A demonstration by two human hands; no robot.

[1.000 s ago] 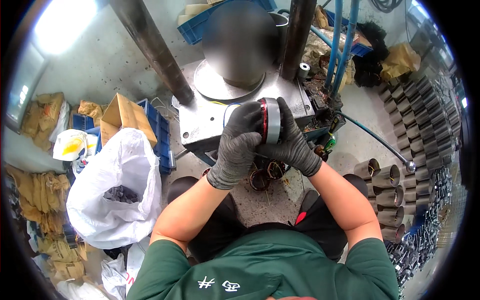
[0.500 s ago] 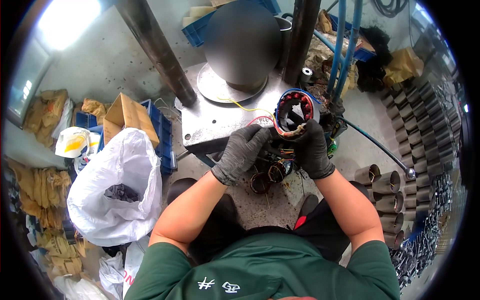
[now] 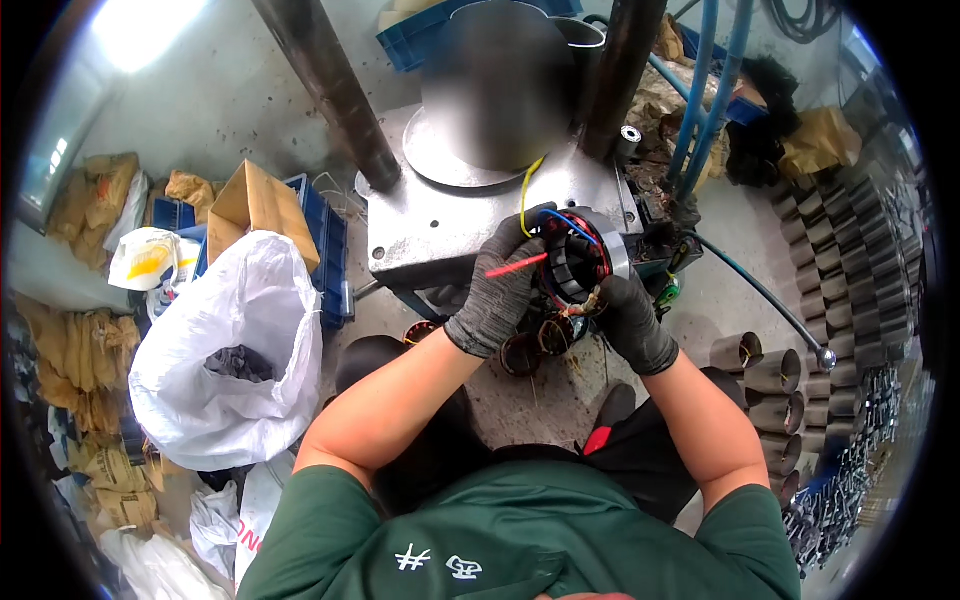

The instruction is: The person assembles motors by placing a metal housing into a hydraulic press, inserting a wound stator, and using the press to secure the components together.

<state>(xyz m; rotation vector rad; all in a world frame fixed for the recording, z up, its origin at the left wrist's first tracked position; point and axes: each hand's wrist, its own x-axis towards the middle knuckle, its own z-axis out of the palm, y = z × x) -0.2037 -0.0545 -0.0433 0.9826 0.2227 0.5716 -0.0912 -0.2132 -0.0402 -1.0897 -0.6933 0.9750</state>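
Both gloved hands hold the motor stator (image 3: 578, 262) at the near right edge of the steel worktop (image 3: 440, 235). The right hand (image 3: 632, 322) cradles it from below, bore tilted toward the viewer; the left hand (image 3: 498, 285) closes around its left rim, apparently steadying the leads. Stator: grey ring, slotted core, red, blue and yellow wires.

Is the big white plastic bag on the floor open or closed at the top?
Open. The white plastic bag has its mouth spread wide, and dark material shows inside it. How full it is cannot be told.
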